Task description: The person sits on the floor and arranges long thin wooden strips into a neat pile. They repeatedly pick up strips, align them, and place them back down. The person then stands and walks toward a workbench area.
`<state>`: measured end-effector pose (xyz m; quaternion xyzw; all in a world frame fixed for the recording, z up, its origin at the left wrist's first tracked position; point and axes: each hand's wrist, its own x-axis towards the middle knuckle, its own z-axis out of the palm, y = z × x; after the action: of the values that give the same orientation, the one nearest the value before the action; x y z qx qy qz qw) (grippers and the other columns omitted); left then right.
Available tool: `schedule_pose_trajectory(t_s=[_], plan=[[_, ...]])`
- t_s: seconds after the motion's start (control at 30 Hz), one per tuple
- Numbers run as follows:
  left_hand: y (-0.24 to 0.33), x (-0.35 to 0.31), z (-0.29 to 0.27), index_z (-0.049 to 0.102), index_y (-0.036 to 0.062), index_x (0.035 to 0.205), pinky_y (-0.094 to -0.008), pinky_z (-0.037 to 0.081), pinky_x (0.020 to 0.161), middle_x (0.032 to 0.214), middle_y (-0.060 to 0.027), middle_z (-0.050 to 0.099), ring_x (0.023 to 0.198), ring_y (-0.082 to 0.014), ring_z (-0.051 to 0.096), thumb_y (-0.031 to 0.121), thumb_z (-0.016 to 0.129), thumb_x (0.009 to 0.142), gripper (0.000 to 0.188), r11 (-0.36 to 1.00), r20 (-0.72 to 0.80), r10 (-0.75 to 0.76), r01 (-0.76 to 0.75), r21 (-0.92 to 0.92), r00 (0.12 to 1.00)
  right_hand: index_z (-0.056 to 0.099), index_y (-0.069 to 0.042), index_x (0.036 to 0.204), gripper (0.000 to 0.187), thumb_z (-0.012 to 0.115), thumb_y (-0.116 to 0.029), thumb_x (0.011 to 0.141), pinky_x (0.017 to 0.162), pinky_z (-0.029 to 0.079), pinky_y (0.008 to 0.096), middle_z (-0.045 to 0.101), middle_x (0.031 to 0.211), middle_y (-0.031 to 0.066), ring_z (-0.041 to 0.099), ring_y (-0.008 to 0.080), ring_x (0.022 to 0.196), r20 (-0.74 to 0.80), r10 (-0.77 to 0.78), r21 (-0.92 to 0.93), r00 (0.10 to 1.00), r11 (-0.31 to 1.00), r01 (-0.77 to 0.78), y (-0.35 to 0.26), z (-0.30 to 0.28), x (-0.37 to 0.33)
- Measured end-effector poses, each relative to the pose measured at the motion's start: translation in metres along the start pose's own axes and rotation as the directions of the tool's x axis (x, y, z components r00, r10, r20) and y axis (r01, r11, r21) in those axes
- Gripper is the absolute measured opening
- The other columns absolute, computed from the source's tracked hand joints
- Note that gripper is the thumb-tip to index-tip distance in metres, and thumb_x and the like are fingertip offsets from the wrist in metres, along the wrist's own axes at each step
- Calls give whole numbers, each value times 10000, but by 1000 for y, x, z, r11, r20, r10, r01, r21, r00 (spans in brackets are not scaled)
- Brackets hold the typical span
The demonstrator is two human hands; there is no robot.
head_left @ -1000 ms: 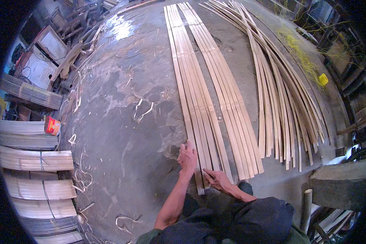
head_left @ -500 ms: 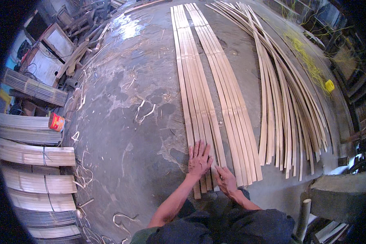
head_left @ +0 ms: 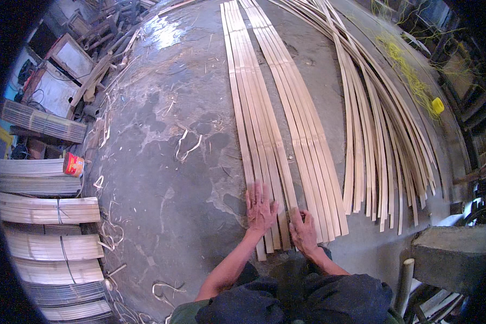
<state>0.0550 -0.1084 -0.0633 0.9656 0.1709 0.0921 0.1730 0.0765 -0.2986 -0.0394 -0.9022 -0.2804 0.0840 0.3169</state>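
Note:
Long, flat bamboo strips lie side by side in a row on the floor, running away from me. My left hand rests on the near part of this row, palm down and fingers stretched out. At the row's right edge, my right hand touches the outermost strip near its near end. Its fingers are bent, with a gap between thumb and forefinger, and nothing shows in its grasp. A second row of bamboo strips lies to the right, separated from the first by a narrow gap that widens in the middle.
Farther right, loose bamboo strips fan out in a pile. Tied bundles of strips are stacked along the left, with a red tin on one. Yellow twine lies tangled at far right, near a concrete block.
My right hand has let go of the strip's end and shifted slightly forward along the row's edge. My left hand has moved slightly left. The view has shifted a little.

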Motion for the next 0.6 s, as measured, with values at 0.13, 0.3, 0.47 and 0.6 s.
schedule_pose_trajectory(t_s=[0.13,0.3,0.47,0.6], plan=[[-12,-3,8,315,-51,1477,-526,111,1201,1585,-281,151,1480,-421,132,320,552,925,707,967,-161,-235,213,-140,959,437,-2,1402,567,625,-92,874,959,436,478,471,1224,241,488,413,1120,12,-20,12,1000,1000,20,6,3,3],[-20,-1,-2,353,-52,1447,-531,192,1173,1550,-290,216,1421,-451,231,250,577,922,645,937,-127,-346,337,-88,930,426,27,1403,567,617,-90,882,947,439,472,472,1219,256,484,428,1111,61,-19,42,998,999,16,12,0,4],[-32,-1,-4,499,-11,1374,-532,241,1150,1527,-292,261,1389,-473,263,210,600,914,520,948,-166,-295,265,-178,941,426,16,1405,559,606,-84,885,947,441,473,471,1211,252,486,429,1110,45,-49,28,998,998,48,5,-4,6],[-36,-6,-7,494,17,1391,-528,241,1153,1536,-283,261,1396,-470,260,198,623,896,543,960,-126,-257,238,-149,958,424,-10,1422,564,596,-86,890,957,442,464,466,1225,243,486,422,1121,35,-52,9,998,999,51,10,0,3]])
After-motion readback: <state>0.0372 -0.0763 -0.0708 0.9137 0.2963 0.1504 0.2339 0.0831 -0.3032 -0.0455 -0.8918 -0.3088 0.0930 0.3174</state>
